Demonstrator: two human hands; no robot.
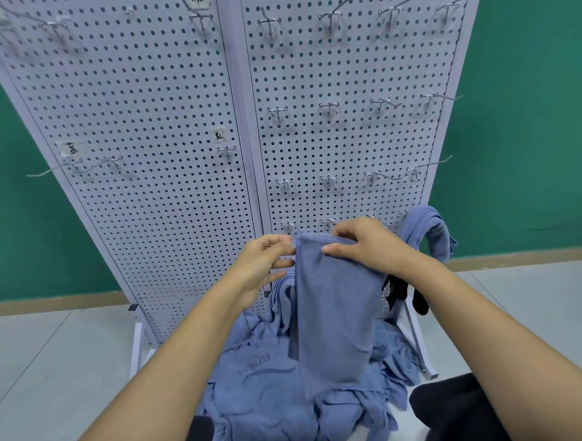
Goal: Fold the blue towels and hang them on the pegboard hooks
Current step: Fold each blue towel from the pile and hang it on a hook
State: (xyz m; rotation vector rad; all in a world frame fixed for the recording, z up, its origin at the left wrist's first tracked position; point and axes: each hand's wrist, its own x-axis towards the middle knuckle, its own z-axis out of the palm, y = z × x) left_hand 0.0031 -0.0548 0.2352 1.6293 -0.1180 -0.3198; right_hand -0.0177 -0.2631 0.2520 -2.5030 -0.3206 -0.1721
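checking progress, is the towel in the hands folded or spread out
Folded: the towel hangs as a narrow strip with a rounded fold at its top, held there by the left hand and right hand.

held towel (335, 312): plain dusty blue, fine even weave, no print. towel pile (259, 407): same blue, one piece carries faint tone-on-tone lettering and a curved swoosh. hung towel (426, 225): same blue. pegboard (142, 110): white, regular grid of dark round holes. hooks (329, 108): silver metal. labels (68, 147): white with black handwritten characters. wall (529, 106): flat green. skirting (51, 302): tan. floor (54, 367): pale grey tiles, thin darker joints. black cloth (399, 288): solid black.
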